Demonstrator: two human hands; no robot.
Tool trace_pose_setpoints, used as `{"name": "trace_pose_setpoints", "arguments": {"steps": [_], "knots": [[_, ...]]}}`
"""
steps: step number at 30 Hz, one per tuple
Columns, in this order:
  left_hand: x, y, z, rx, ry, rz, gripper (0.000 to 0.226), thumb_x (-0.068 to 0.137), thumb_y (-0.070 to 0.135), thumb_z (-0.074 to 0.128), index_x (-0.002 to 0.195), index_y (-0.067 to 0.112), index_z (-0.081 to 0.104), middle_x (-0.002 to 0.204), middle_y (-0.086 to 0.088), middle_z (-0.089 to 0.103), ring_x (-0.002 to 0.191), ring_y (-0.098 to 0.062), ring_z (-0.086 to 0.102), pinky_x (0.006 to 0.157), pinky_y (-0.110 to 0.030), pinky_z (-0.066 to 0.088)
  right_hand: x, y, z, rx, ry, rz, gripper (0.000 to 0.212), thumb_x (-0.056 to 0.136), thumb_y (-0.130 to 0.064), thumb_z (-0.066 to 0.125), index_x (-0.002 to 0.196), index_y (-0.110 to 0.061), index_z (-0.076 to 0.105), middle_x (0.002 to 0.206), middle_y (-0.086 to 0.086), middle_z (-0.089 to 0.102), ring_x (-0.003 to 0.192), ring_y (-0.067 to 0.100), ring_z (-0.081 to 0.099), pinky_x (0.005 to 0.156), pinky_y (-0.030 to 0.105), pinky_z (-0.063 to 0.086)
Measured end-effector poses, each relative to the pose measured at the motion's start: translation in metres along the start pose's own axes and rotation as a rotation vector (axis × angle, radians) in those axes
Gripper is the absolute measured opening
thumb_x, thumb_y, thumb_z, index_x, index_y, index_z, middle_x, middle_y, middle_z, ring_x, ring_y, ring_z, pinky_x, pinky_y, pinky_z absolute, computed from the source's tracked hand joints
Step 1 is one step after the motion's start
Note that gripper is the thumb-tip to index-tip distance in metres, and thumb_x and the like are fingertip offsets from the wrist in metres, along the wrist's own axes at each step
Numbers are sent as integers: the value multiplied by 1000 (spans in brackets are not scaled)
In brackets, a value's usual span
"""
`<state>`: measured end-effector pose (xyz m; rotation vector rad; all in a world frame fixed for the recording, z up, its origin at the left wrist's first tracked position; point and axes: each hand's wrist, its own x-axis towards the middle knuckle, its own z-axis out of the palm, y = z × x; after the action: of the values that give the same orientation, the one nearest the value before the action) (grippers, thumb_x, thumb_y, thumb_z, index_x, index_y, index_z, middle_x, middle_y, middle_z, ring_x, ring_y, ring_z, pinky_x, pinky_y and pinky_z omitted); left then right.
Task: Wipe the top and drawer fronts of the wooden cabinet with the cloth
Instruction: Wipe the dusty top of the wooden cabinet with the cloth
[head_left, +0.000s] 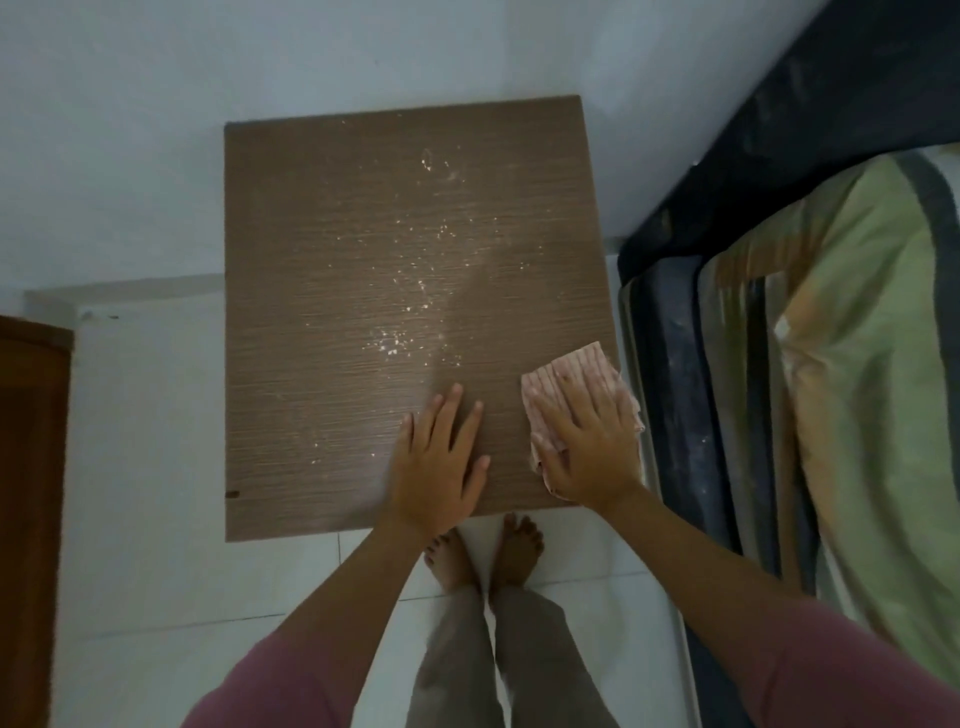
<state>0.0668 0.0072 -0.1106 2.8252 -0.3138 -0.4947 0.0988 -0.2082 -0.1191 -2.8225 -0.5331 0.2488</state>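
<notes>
One wooden cabinet, seen from above, back edge against the pale wall, mattress with green bedding just off its right edge. White tile floor in front, dark wood door off to the left. Top has brown grain with white crumbs/powder scattered down the middle; a cleaner streak shows right of centre. One cloth, pink-striped, at the front-right corner of the top, its right side hanging over the edge. Right hand lies flat on the cloth, fingers spread and pressing, not clenched; cloth sticks out beyond the fingertips. Left hand is empty, palm flat on bare wood at the front edge, fingers splayed, just beside the cloth, not touching it. Two bare feet below the front edge
</notes>
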Motion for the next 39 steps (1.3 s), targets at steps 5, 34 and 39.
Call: {"name": "trace_pose_setpoints", "arguments": {"steps": [5,34,39], "knots": [[2,-3,3,-80,55,8,62,90,44,40,143,15,31,152,-10,25,139,-26,23,110,-52,20,9,-3,8,97,208,48,46,88,-19,42,133,-17,46,137,14,53,134,34,37,114,45,18],[81,-50,-34,-20,80,-224,77,85,56,37,146,13,20,155,-11,13,143,-25,8,110,-54,7,334,55,-47,13,152,422,56,99,-43,26,149,-19,25,160,7,12,147,32,7,113,56,13],[80,-50,-34,-10,70,-230,76,85,56,37,146,13,20,156,-11,12,143,-26,7,111,-54,6,329,56,-46,-28,122,220,58,96,-45,29,150,-23,26,159,5,18,146,33,12,114,54,11]]}}
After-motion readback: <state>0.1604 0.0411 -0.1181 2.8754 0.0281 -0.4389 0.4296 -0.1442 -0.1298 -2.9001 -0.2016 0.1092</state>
